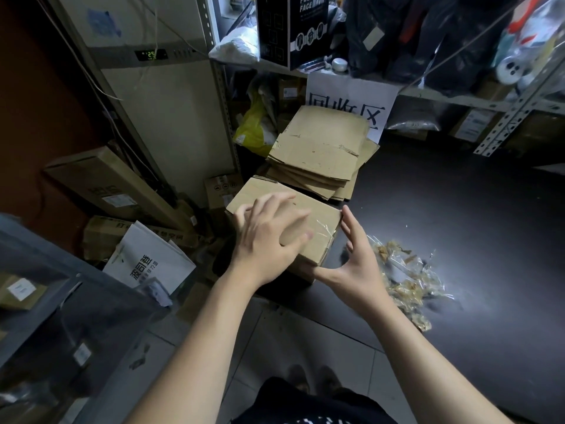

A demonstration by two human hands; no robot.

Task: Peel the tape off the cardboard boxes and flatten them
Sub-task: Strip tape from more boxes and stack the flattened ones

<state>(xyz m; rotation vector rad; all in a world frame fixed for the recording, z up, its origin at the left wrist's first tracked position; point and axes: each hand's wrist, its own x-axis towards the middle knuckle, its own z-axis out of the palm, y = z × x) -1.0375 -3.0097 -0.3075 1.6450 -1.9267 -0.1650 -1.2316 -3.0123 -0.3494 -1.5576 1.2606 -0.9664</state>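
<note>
At centre we see a tan cardboard box (318,209) streaked with clear, glossy tape (321,229); the flattened stack (318,154) above it is the same tan. At right, the tape pile (403,280) is clear with golden-brown flecks. In the upper centre, a white sign (351,99) bears black characters, near a yellow bag (253,127).

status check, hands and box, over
Left hand open, spread over box top. Right hand open at its right side. Box not flattened, clear tape on right edge. Nothing blocking.

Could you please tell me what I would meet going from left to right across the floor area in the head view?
white printed carton → left hand → right hand → pile of peeled tape scraps
</note>
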